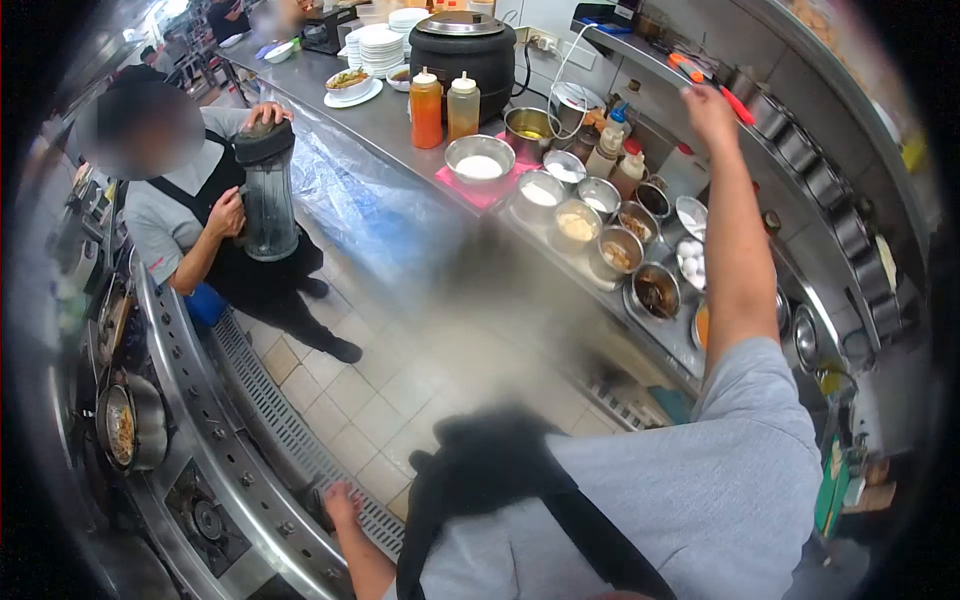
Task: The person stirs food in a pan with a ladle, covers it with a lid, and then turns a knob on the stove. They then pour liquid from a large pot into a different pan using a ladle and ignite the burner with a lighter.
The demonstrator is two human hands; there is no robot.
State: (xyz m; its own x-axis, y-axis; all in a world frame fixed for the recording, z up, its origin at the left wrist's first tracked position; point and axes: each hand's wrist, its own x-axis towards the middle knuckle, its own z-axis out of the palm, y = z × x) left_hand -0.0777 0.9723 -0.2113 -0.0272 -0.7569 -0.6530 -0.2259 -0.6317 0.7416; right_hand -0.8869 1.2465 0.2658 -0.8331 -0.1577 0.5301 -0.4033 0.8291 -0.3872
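Observation:
My right hand [710, 112] is raised at the wall shelf on the right. Its fingertips are by an orange-handled tool [686, 67] and a red handle [738, 106]; whether they grip either one cannot be made out. My left hand [343, 503] hangs low beside the front of the stove, its fingers loosely bent and nothing visible in them. Below my right arm stand metal bowls of ingredients, among them white eggs [691, 262], a dark sauce [656, 291] and a pale yellow paste [577, 225].
A co-worker in a black apron holds a blender jar [268, 195] across the aisle. On the stove [240, 480] at left sits a pan of food [122, 425]. Squeeze bottles [426, 110], a black soup kettle [462, 65] and stacked plates [380, 50] line the counter.

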